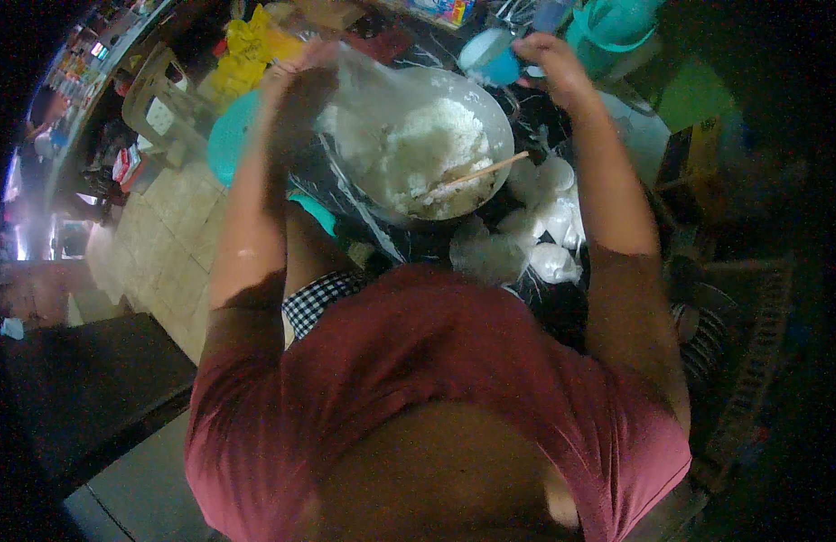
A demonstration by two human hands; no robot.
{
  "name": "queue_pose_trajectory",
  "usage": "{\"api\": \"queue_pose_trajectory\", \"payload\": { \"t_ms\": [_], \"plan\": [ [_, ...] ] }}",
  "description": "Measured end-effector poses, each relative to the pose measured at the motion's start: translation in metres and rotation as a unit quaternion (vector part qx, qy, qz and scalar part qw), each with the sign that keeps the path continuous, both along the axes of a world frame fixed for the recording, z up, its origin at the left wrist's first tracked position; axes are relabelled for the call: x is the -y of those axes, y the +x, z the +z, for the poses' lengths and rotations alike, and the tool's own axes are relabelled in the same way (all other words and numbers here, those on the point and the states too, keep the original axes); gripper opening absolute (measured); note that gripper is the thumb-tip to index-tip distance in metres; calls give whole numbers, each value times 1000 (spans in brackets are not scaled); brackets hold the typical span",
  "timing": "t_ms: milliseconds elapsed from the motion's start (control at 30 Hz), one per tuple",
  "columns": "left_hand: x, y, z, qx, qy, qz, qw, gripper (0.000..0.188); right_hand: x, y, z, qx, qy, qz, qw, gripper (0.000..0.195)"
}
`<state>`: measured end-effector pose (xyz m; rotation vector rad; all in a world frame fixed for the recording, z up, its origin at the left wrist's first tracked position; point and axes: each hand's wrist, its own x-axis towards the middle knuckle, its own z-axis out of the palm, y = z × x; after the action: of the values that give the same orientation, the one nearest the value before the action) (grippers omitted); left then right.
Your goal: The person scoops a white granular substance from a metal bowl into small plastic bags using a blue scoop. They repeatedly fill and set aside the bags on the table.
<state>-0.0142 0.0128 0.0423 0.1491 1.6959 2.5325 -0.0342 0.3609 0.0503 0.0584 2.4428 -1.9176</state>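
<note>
A wide basin (502, 129) holds a white, crumbly foodstuff (445, 135), and a thin wooden handle (489, 169) lies slanted across it. At the basin's far left rim, my left hand (306, 64), blurred, grips a clear plastic bag (363, 74). The bag hangs down over the basin's left side, partly veiling it. My right hand (550, 64) is raised beyond the far right rim, closed around the handle side of a blue cup (492, 57). The cup's inside looks pale; what it contains is unclear. Knotted plastic bags of white stuff (556, 217) lie right of the basin.
Basin and bags rest on a dark, marble-patterned surface (363, 210). Teal containers stand at the left (235, 139) and far right (611, 30). A yellow plastic bag (245, 57) and a plastic chair (157, 101) are at the left. A dish rack (709, 332) stands right of me.
</note>
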Motion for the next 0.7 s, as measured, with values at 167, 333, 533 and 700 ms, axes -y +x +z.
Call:
{"api": "queue_pose_trajectory", "payload": {
  "t_ms": [167,333,533,700],
  "plan": [
    [50,-33,13,34,-74,-61,995,43,58,-6,-64,0,215,65,974,30],
    [55,-4,51,9,-32,21,999,50,98,-24,-111,-158,222,130,953,30],
    [52,7,27,-23,-82,69,994,70,125,-28,-99,-309,400,81,859,27],
    [60,3,13,-37,-68,75,994,69,141,-40,-131,-198,368,87,904,25]
  ]
}}
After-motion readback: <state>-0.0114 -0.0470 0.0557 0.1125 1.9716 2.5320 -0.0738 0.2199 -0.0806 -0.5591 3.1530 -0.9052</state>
